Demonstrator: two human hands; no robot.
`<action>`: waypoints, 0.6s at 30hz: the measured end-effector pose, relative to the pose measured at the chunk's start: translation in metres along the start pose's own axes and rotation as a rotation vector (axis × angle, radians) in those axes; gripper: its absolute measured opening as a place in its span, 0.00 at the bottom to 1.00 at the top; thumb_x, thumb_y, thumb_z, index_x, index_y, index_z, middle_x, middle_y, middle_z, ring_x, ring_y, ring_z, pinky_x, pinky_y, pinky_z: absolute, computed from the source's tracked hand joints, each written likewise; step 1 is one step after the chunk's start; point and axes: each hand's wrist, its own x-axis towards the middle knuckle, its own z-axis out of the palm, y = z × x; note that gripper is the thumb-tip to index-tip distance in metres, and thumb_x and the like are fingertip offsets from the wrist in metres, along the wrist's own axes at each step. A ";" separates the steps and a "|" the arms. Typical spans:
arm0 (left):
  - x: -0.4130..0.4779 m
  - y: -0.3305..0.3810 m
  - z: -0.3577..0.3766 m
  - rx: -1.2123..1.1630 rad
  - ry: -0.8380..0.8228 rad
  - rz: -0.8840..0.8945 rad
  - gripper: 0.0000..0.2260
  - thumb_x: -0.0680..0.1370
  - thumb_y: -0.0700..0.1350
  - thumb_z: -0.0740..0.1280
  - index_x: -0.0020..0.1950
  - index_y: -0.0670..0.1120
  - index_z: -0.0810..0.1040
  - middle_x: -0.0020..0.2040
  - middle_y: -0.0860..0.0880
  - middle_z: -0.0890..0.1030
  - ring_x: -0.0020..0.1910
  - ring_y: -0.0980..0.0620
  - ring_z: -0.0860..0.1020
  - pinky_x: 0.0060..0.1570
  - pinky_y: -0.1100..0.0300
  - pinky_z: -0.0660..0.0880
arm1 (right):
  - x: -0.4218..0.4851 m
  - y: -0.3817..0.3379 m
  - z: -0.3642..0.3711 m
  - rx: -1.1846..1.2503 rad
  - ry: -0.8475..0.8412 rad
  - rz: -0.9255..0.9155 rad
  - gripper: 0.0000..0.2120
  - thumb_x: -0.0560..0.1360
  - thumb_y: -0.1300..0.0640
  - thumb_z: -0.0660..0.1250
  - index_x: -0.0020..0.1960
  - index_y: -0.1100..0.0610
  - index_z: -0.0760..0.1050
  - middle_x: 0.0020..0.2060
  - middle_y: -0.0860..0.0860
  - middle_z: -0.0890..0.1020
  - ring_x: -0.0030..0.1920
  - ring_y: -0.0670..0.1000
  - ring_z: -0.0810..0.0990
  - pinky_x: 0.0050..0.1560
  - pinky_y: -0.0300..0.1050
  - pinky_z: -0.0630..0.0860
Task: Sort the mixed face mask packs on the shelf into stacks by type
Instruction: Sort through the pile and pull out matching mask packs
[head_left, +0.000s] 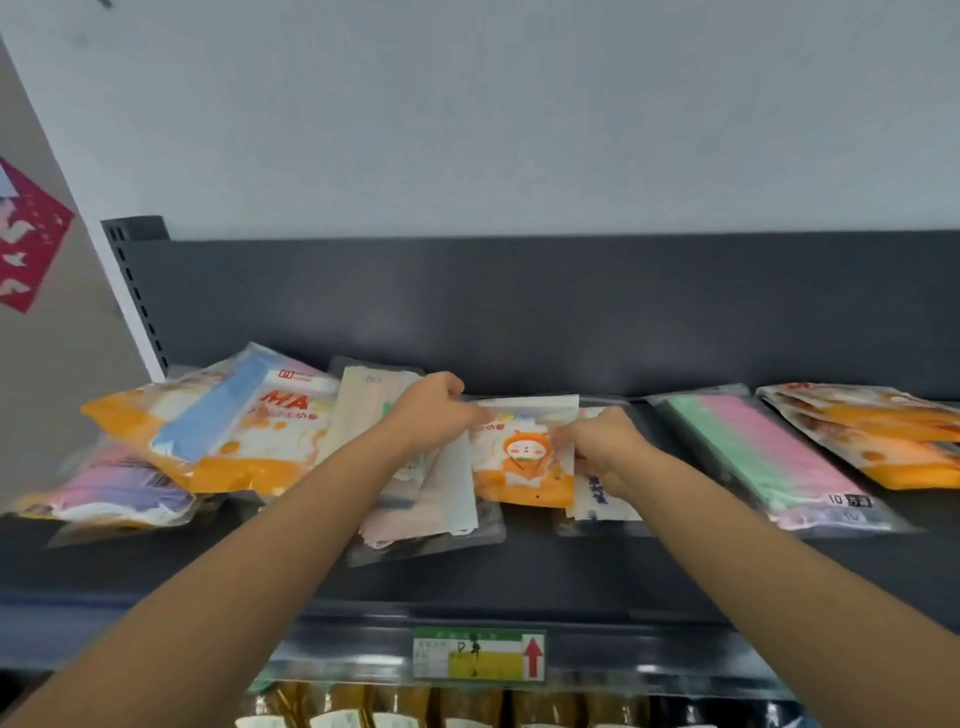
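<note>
A: Head view. Centre of shelf (519, 577)?
B: Orange pack (522, 467), cartoon face on the front, lying flat near the back panel (519, 312); overlapping a white pack (597, 506) on its right and beige packs (363, 405) on its left.
A: Left hand (431, 410)?
B: Fingers curled, pinching the orange pack at its upper left corner; forearm crossing above the beige packs.
A: Right hand (605, 447)?
B: Fingers curled over the orange pack's right edge, gripping it; placed above the white pack.
A: Left end of shelf?
B: Loose heap. Orange-and-blue pack (234, 431) tilted on top; pink pack (114, 493) beneath it at the far left, touching.
A: Right end?
B: Green-pink pack (753, 457) lying flat, just beside the white pack. Further right, orange stack (883, 436) of like packs, one upon another, cut off by the frame edge.
A: Below the shelf?
B: Price label (478, 654) with a red arrow, fixed to the shelf's front edge. Under it, gold goods (363, 706), too blurred to name.
A: Elsewhere?
B: Pale wall (519, 130) above the back panel; red cutout (31, 244) on the surface at far left.
</note>
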 end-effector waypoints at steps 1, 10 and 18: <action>0.000 -0.004 -0.002 -0.009 -0.003 0.006 0.13 0.75 0.52 0.70 0.53 0.49 0.70 0.51 0.51 0.71 0.48 0.52 0.71 0.49 0.57 0.67 | -0.001 0.001 0.002 0.011 0.016 0.024 0.18 0.74 0.65 0.70 0.60 0.65 0.69 0.45 0.57 0.80 0.48 0.57 0.82 0.53 0.56 0.80; 0.009 0.008 0.007 -0.125 -0.038 0.058 0.28 0.74 0.51 0.72 0.70 0.43 0.69 0.67 0.47 0.73 0.64 0.48 0.73 0.61 0.55 0.71 | -0.015 -0.018 -0.045 0.227 0.244 -0.161 0.15 0.75 0.74 0.62 0.57 0.61 0.75 0.52 0.60 0.81 0.48 0.59 0.82 0.44 0.54 0.80; 0.021 0.095 0.055 -0.269 -0.236 0.107 0.30 0.74 0.57 0.69 0.67 0.38 0.70 0.60 0.45 0.78 0.53 0.51 0.78 0.51 0.56 0.76 | -0.047 -0.045 -0.133 0.379 0.294 -0.317 0.16 0.76 0.73 0.61 0.62 0.65 0.73 0.52 0.61 0.81 0.46 0.60 0.83 0.42 0.54 0.82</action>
